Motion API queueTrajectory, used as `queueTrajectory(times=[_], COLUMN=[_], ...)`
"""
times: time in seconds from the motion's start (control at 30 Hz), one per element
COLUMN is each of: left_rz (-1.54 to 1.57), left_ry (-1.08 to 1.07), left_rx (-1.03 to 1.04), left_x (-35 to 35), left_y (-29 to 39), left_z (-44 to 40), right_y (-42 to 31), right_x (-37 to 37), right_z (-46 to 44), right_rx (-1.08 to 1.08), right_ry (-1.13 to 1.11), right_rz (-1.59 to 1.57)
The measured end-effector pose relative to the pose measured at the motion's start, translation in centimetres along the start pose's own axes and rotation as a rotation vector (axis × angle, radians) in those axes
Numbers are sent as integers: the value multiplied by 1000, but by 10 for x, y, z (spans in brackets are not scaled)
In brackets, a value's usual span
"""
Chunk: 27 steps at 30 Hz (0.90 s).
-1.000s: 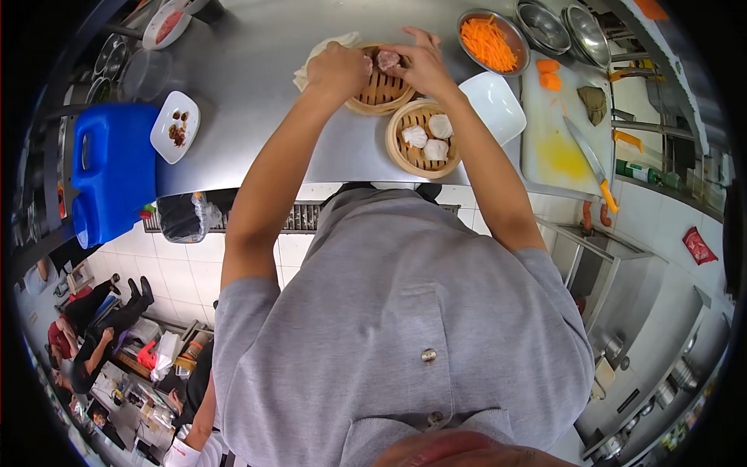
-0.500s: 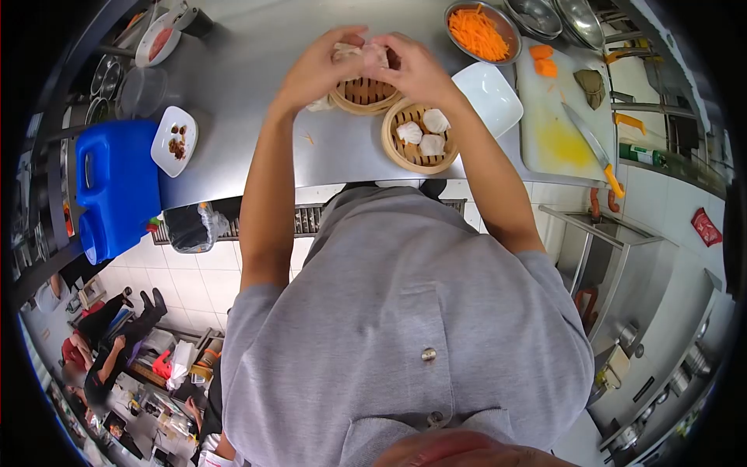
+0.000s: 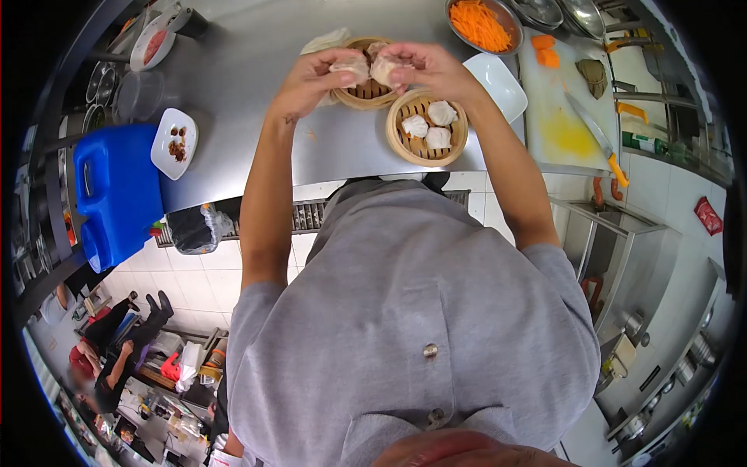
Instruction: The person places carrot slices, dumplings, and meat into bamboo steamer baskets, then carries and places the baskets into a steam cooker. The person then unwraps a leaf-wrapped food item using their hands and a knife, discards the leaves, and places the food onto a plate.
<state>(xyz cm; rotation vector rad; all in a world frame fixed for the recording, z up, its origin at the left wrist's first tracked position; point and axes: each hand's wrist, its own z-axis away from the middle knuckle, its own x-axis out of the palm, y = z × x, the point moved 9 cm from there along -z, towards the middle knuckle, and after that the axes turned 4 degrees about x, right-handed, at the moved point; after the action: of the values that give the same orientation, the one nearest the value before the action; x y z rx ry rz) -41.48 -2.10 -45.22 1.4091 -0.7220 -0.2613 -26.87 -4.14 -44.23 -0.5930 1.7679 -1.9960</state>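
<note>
My left hand (image 3: 313, 79) has its fingers closed around a pale dumpling (image 3: 352, 70). In my right hand (image 3: 434, 71) is a second pale dumpling (image 3: 384, 70), pinched between thumb and fingers. Both are held above a bamboo steamer (image 3: 372, 101) with a slatted base, partly hidden by my hands. Nearer my body stands another bamboo steamer (image 3: 394, 142) holding three white pleated dumplings (image 3: 438, 138). A whitish, crumpled, cloth-like piece (image 3: 327, 40) lies beyond my left hand.
To the right are a white square dish (image 3: 498, 82), a bowl of shredded carrot (image 3: 478, 25) and a cutting board (image 3: 545, 117) with a yellow-handled knife (image 3: 595, 134). At left stand a small white dish (image 3: 174, 145) and a blue jerrycan (image 3: 117, 191). Other people are at lower left.
My hands have moved apart and slightly toward my body, and a dumpling now shows in each. More of the whitish piece beyond the left hand is visible.
</note>
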Motion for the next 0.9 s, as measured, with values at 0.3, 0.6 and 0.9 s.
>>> queueTrajectory(times=[0.3,0.6,0.9], left_rz=[-1189,-1199,-1031], left_ry=[296,535,499], left_rx=[252,306,-293], left_x=[19,14,-46], left_y=[-5,10,-39], left_z=[11,28,21], right_y=[6,-3,78], right_x=[-12,-26,-25], right_z=[0,45,197], right_rx=[-177,-164,628], right_ry=[319,557,859], right_rz=[955,880,499])
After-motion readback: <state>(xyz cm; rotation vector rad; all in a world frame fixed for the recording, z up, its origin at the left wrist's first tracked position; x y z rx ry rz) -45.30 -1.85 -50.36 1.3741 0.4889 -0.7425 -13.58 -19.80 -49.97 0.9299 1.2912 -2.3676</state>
